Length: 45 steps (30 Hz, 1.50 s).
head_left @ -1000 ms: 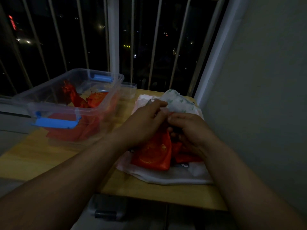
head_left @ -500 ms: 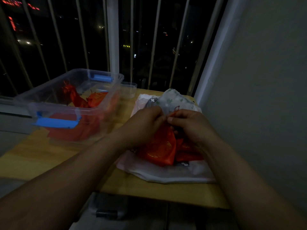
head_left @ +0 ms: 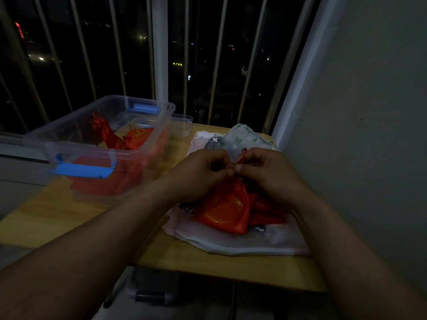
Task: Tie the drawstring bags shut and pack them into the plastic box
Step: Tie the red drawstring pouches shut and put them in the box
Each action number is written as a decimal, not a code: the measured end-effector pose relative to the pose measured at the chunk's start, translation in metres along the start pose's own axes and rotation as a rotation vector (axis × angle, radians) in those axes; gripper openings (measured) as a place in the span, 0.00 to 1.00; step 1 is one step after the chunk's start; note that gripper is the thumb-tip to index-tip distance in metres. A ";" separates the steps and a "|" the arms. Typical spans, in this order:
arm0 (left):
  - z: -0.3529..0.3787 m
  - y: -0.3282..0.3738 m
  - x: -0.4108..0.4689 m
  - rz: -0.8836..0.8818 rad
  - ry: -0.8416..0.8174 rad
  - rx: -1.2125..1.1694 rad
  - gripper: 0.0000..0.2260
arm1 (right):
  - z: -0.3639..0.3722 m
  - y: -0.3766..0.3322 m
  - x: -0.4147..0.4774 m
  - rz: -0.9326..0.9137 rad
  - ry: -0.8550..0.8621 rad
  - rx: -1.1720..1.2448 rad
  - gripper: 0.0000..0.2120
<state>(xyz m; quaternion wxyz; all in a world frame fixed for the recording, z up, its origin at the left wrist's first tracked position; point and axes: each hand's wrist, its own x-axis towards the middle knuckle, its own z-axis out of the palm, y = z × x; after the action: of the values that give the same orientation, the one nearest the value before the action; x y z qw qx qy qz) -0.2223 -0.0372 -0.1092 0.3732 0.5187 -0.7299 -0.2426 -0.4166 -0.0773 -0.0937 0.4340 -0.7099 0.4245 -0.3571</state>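
No text you can read here.
The gold print on the red drawstring bag [head_left: 225, 210] is too dim and blurred for you to make out any characters. Past the window frame [head_left: 159, 54], a red lit sign [head_left: 19, 31] and a small yellow-green sign [head_left: 177, 64] glow far off, and you can read neither.

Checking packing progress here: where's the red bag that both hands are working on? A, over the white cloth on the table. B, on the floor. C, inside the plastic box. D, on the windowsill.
A: the left hand and right hand pinch the red bag at its neck over the white cloth, outside the plastic box.
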 end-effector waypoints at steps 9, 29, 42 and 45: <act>0.000 -0.002 -0.002 0.118 0.043 0.088 0.07 | -0.012 0.000 -0.001 -0.043 -0.147 -0.023 0.03; 0.020 -0.010 0.004 0.124 0.190 0.162 0.05 | 0.015 0.004 -0.002 -0.300 0.146 -0.413 0.05; 0.001 -0.012 0.007 0.057 0.101 0.100 0.06 | 0.016 0.002 -0.004 -0.143 0.174 -0.212 0.02; 0.005 -0.011 0.007 0.079 0.131 0.077 0.07 | 0.018 0.004 -0.002 -0.088 0.199 -0.177 0.03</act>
<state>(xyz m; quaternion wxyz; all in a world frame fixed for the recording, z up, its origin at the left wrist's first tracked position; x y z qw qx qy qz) -0.2210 -0.0479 -0.1183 0.4091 0.5183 -0.7326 -0.1653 -0.4026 -0.0703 -0.1043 0.3096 -0.7242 0.4638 -0.4057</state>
